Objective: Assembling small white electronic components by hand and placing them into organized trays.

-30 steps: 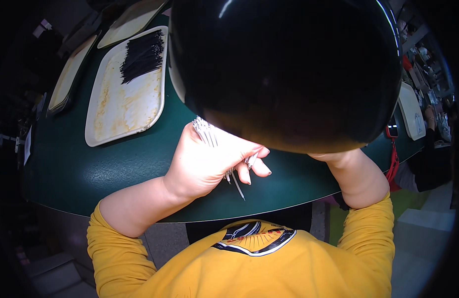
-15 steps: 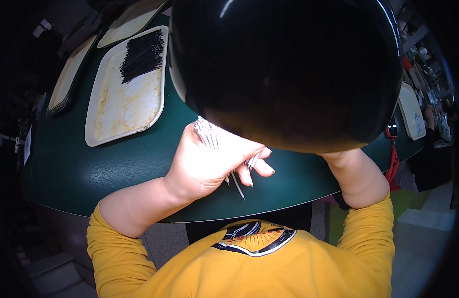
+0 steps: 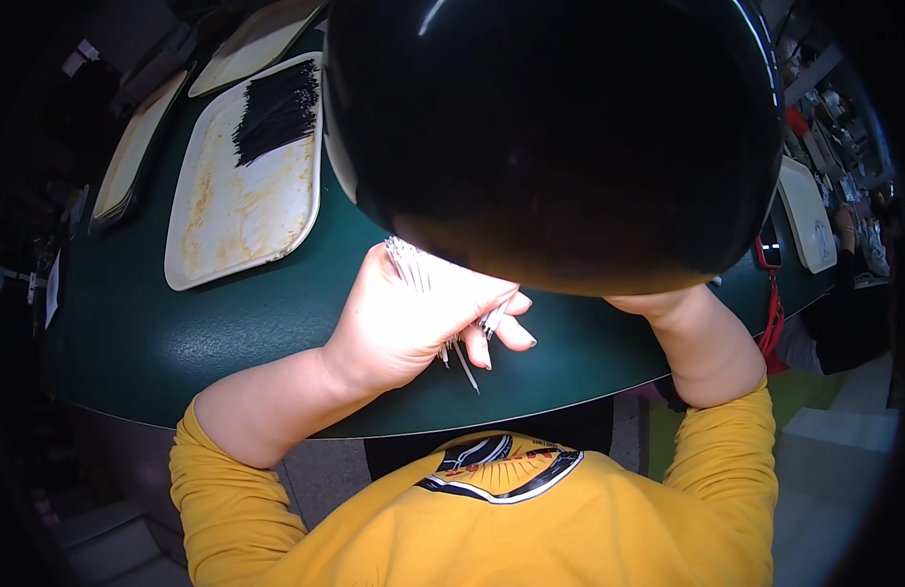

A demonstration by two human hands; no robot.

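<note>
"Across the upper left of the frame, what do we have on the tabletop [image 3: 227, 318]?"

"We have a stained pale tray [image 3: 213, 220] bearing a block of thin dark strands [image 3: 276, 112]. Right of it, just left of centre, our left hand [image 3: 389, 328] is wrapped around a bundle of white strands [image 3: 408, 266], which look like wires. That grip is curled closed about them."

"Which step are we in?"

"We judge it to be holding the bundle ready while the other hand works. The next move, we think, calls for a steady left grip, so the strands stay gathered."

"Which way do they point?"

"Mostly, their long axis slants from upper left to lower right: ends fan out above the palm, and one tip sticks out below it. A small cluster between the fingers leans lower left. The middle is hidden from us."

"And further right?"

"We see a glossy dark dome [image 3: 550, 137] covering the fingers of our right hand [image 3: 648, 303]; we cannot tell whether that grip is spread or pinching."
</note>
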